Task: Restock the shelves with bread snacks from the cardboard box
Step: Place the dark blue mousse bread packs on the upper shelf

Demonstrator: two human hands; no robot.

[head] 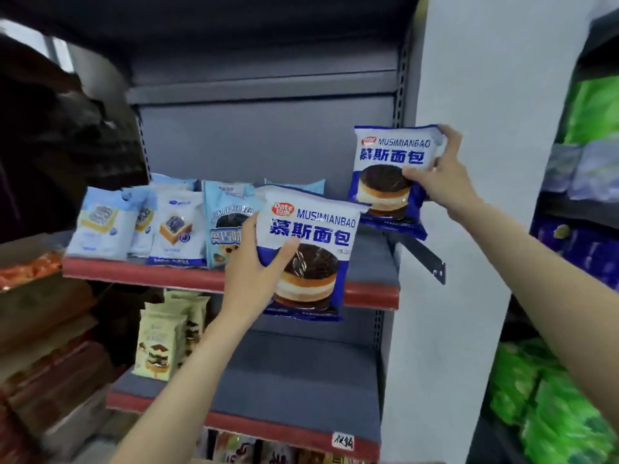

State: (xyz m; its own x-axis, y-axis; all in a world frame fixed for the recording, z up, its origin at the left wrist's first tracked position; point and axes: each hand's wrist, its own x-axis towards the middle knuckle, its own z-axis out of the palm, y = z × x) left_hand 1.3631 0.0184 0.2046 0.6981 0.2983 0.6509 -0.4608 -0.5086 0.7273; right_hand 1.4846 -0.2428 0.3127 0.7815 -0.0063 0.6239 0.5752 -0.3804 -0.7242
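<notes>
Your left hand grips a blue-and-white mousse-bread packet by its left edge, thumb across the front and fingers behind, holding it upright in front of the red-edged upper shelf. The packet's lower part hangs over the shelf's front lip, so whether it touches the shelf cannot be told. Your right hand holds a second mousse-bread packet of the same kind by its right edge, fingers curled over the top corner and thumb on the front; it sits higher and further back, at the right end of the same shelf, near the slotted upright.

Just left of the first packet, a light-blue round-cake packet stands on the shelf, partly hidden by your left hand. Further left stands a row of pale toast-snack packets, crowding the left half of the shelf. A bare grey stretch of shelf lies between and below the two held packets.

On the lower shelf, cream-coloured layered-cake packets stand at the left. A white pillar rises right of the unit, with a dark metal bracket jutting out beside it. Green packets fill the rack at far right. The cardboard box is out of sight.
</notes>
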